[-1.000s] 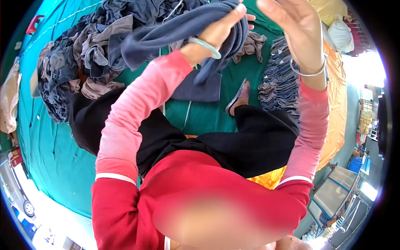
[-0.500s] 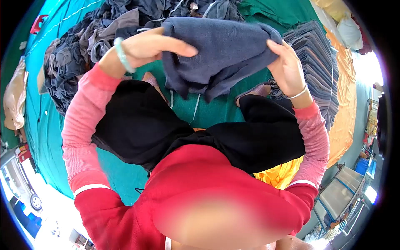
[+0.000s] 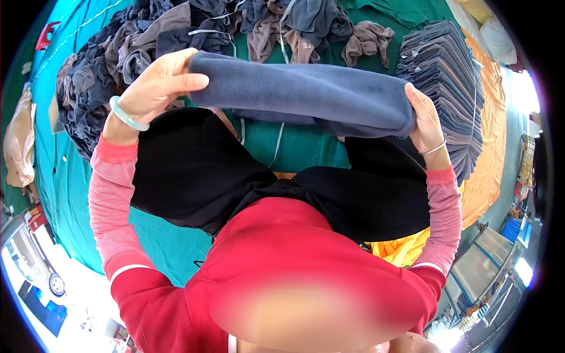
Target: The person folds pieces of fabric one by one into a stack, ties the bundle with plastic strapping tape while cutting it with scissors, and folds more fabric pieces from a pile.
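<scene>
A dark blue-grey cloth (image 3: 300,91) is stretched wide between both hands above the green ground sheet. My left hand (image 3: 168,85), with a pale green bangle on its wrist, pinches the cloth's left end between thumb and fingers. At the opposite end my right hand (image 3: 425,120), wearing a thin silver bangle, grips the edge. Below the held cloth, part of another dark cloth shows. Beyond my right hand a tall fanned stack of folded cloths (image 3: 438,82) stands, and a loose heap of dark and brownish cloths (image 3: 94,88) lies at the upper left.
The green sheet (image 3: 170,244) spreads around my black-trousered legs (image 3: 194,170). A crumpled brown cloth (image 3: 368,41) lies beyond the held cloth. White strips cross the heap. An orange sheet (image 3: 488,147) runs along the right, with a wheeled cart (image 3: 479,265) farther out.
The cloth was bunched and swinging, then opened between both hands. Since then it has been pulled wider and flatter, with my left hand moving farther left.
</scene>
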A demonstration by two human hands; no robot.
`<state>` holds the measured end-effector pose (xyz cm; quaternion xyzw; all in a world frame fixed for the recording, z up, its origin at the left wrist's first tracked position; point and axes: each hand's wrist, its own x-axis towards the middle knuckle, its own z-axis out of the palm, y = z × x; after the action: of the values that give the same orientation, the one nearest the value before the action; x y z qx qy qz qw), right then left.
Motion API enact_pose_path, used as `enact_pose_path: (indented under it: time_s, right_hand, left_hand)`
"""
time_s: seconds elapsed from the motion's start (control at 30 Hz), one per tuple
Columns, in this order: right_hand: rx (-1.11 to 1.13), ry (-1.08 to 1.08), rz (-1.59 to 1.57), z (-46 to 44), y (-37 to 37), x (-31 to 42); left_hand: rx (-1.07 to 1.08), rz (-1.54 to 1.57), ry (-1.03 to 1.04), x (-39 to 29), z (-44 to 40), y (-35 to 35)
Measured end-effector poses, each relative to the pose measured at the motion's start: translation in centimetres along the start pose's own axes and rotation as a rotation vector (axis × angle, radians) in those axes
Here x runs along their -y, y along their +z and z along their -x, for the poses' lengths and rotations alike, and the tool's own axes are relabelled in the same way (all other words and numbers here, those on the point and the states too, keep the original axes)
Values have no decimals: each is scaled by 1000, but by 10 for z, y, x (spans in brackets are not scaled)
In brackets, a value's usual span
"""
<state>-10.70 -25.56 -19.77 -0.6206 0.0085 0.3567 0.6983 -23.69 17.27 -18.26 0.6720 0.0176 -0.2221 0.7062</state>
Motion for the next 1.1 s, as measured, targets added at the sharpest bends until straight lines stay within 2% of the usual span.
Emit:
enact_pose_path:
  time_s: [0.07,0.13,0.17,0.27,0.3,0.4,0.47,0.57,0.6,0.7,0.83,0.87,0.93,1.0,1.03,1.07,1.1]
  right_hand:
    - [38,-1,-91,-3,-10,-5]
    - [-49,-35,-142,-13,-15,-10]
    - [-63,-68,-154,-18,-18,-11]
    - [-108,-133,-87,-38,-34,-15]
    - [-130,-152,-24,-43,-37,-17]
    - [-125,-234,36,-55,-38,-17]
    - [-151,-262,-30,-55,-28,-15]
    - [-100,-224,33,-54,-49,-28]
    - [-84,-218,63,-51,-51,-34]
    - [-32,-10,171,-48,-52,-62]
    - [-6,306,276,-45,-54,-123]
    - [-5,362,301,-46,-55,-140]
    - [2,450,306,-54,-56,-167]
    - [-38,413,301,-74,-59,-188]
    - [-83,370,325,-91,-66,-201]
    - [-128,327,350,-110,-74,-212]
    - [-174,287,382,-128,-78,-215]
  left_hand:
    - [-88,51,-98,1,-4,-5]
    - [-304,86,-50,6,-14,-7]
    - [-225,152,6,11,-23,-14]
    - [-124,9,84,39,-47,-50]
    - [-210,-106,56,44,-53,-52]
    - [-353,-512,235,46,-69,-50]
    - [-362,-563,215,44,-64,-46]
    - [-291,-679,86,43,-54,-43]
    - [-224,-807,325,49,-51,-44]
    - [-51,-733,183,79,-41,-40]
    - [230,-811,0,146,-41,-33]
    - [309,-796,-100,161,-44,-33]
    - [353,-715,-204,190,-49,-35]
    - [140,-701,-258,213,-60,-38]
    - [14,-722,-200,234,-71,-45]
    - [-112,-545,-280,249,-82,-51]
    - [-254,-556,-277,250,-93,-52]
